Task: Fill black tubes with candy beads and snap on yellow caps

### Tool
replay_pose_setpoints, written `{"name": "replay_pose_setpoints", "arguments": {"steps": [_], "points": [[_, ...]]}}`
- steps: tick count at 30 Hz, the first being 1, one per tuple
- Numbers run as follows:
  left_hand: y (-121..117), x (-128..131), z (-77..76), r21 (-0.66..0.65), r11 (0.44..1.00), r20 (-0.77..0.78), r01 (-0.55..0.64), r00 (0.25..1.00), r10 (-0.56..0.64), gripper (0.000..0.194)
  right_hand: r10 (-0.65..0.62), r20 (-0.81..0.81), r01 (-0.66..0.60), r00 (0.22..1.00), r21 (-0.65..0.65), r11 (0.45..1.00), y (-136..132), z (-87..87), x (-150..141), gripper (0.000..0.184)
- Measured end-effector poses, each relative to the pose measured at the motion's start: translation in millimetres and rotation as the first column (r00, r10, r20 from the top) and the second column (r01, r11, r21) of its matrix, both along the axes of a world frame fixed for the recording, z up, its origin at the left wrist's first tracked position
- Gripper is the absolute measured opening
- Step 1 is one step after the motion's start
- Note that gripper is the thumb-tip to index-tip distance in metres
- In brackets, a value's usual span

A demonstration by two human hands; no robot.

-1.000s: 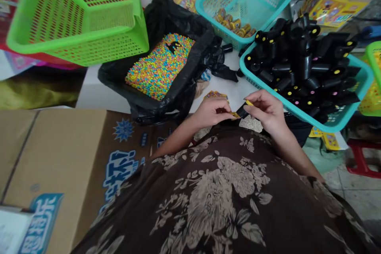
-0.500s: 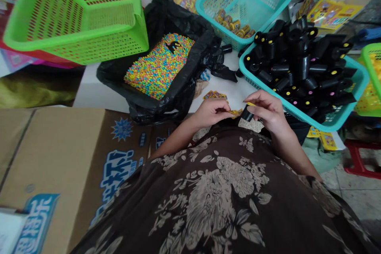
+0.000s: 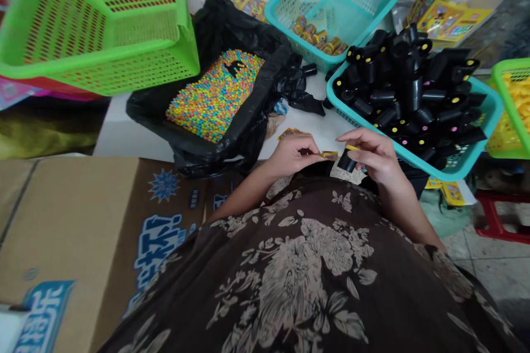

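My left hand (image 3: 291, 155) pinches a small yellow printed label (image 3: 330, 155) between thumb and fingers, its free end pointing right. Just beside it, my right hand (image 3: 372, 153) grips a short black plastic tube (image 3: 346, 162) with a yellow end on top, tilted a little. A narrow gap separates the label from the tube. Behind my left hand, more printed labels (image 3: 291, 133) lie on the white table (image 3: 321, 128), partly covered by the hand. To the right, a turquoise basket (image 3: 467, 172) is heaped with similar black tubes (image 3: 414, 94).
A black plastic bag (image 3: 151, 113) holds many coloured candy balls (image 3: 217, 96). A green basket (image 3: 136, 63) stands back left, and another turquoise basket (image 3: 285, 33) with several wrapped tubes (image 3: 321, 37) stands behind. A cardboard box (image 3: 74, 204) is at my left, a red stool (image 3: 494, 220) at the right.
The label now sticks out flatter from my left fingers, and the tube shows more of its side, slightly farther from the label. The whole view has shifted a little.
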State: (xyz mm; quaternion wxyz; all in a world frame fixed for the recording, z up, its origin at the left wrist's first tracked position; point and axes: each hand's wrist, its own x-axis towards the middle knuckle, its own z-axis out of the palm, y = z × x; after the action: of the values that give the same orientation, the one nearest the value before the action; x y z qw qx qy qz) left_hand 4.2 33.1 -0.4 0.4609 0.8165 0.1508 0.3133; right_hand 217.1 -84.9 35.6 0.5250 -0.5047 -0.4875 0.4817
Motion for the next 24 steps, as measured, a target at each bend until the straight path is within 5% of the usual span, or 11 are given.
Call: {"name": "replay_pose_setpoints", "arguments": {"steps": [6, 15, 24], "points": [[2, -2, 0.1, -0.012, 0.999, -0.026, 0.036, 0.999, -0.036, 0.041, -0.074, -0.025, 0.076, 0.997, 0.047, 0.996, 3, -2.7, -5, 0.034], [2, -2, 2.2, -0.065, 0.995, -0.047, 0.077, 0.996, -0.080, 0.038, -0.158, 0.265, 0.123, 0.951, 0.146, 0.982, 5, 2.1, -16, 0.021], [-4, 1, 5.2, -0.292, 0.948, -0.061, 0.129, 0.986, -0.153, 0.039, -0.091, 0.185, 0.072, 0.979, 0.107, 0.992, 7, -6.3, -17, 0.027]]}}
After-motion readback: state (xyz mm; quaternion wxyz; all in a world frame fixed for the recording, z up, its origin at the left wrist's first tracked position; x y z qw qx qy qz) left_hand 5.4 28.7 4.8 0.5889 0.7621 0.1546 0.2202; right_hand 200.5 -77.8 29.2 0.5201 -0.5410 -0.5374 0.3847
